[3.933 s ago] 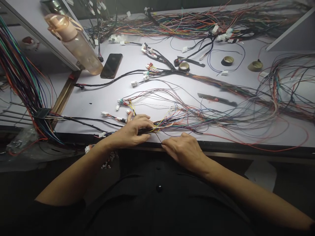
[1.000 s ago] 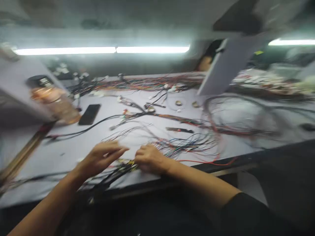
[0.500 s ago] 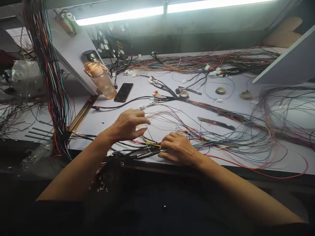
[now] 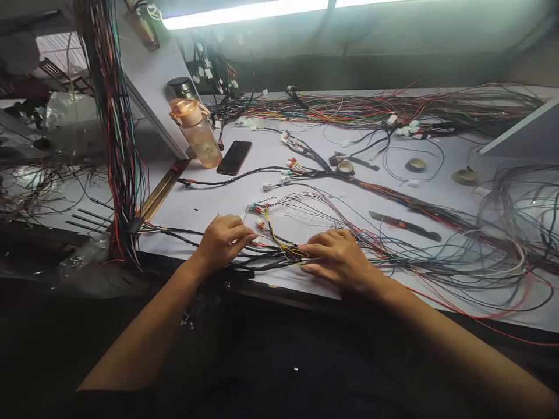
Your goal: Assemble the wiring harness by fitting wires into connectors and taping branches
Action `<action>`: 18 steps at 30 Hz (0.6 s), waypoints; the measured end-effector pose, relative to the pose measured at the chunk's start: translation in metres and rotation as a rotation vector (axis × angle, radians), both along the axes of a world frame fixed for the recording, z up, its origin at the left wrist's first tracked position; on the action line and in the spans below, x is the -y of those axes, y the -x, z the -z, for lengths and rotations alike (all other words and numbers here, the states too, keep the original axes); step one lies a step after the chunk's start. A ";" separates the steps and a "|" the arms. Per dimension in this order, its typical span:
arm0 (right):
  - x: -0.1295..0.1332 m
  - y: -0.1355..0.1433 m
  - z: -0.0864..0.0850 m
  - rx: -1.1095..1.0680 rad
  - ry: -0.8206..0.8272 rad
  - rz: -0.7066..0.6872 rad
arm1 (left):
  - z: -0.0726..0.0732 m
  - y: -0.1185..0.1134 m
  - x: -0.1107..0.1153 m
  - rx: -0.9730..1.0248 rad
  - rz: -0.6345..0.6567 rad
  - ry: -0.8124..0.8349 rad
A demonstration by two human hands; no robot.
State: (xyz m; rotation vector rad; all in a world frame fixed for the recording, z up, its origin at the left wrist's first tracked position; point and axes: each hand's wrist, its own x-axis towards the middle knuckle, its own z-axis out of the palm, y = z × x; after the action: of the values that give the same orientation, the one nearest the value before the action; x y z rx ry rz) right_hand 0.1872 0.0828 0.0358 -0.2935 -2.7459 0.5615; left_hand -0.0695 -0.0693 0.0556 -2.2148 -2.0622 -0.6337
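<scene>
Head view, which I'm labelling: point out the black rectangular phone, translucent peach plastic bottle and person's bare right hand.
Black rectangular phone [image 4: 234,157], head view: glossy top face.
Translucent peach plastic bottle [image 4: 203,141], head view: body.
Bare right hand [image 4: 339,258], head view: back.

along the front edge of the workbench [image 4: 192,203] lies a wire harness [image 4: 286,255], with loose wires [image 4: 419,262] spreading right. behind it runs a second harness [image 4: 388,194], a tape roll [image 4: 345,169] right by it, a flat tool [image 4: 405,226] between harness and loose wires. back left stands a water bottle [image 4: 201,139], a phone [image 4: 234,157] just right of it. a wire bundle [image 4: 340,110] lines the rear.
</scene>
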 end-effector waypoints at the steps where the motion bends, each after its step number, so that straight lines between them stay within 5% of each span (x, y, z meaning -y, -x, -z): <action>1: 0.002 0.005 -0.005 -0.037 0.065 0.003 | 0.000 -0.003 0.000 -0.002 0.008 -0.024; 8: 0.044 0.068 -0.016 -0.157 0.606 -0.002 | -0.011 -0.020 0.000 -0.028 0.134 -0.147; 13: 0.041 0.072 -0.010 -0.155 0.541 -0.060 | -0.006 -0.012 0.015 -0.002 0.180 -0.130; 18: 0.018 0.057 -0.011 -0.132 0.371 0.029 | -0.003 0.003 0.024 0.035 0.084 -0.134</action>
State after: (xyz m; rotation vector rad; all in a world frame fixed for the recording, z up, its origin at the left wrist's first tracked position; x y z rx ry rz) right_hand 0.1304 0.0648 0.0467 -0.3666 -2.4946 1.0434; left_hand -0.0724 -0.0930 0.0587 -2.2394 -1.8888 -0.7978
